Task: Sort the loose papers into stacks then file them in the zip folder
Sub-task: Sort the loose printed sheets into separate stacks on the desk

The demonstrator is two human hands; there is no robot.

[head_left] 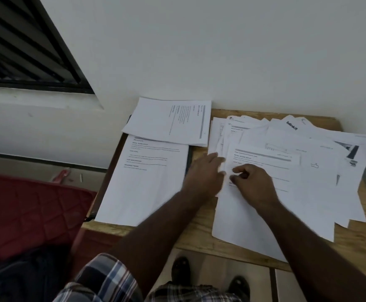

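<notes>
Papers [290, 149] fanned on counter [199, 232], long axes mostly running away from viewer. Left hand [203, 173] flat on pile edge; right hand [251, 182] pinches top sheet [262, 162].

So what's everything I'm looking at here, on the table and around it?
Loose papers: a fanned pile, count unclear, white, right half of the table.
Sorted sheets: one sheet or stack, white, near left of the table.
Second sorted sheets: a few, white, far left, turned sideways.
Dark folder: one, only its edge shows under the left sheets.
Table: one, wooden, in the wall corner.
Red cushion: one, left of the table.
Window: one, dark slats, upper left.
Shoes: two, dark, under the table.
Left hand: fingers extended, at the pile's left edge.
Right hand: fingers curled on the top sheet.
</notes>
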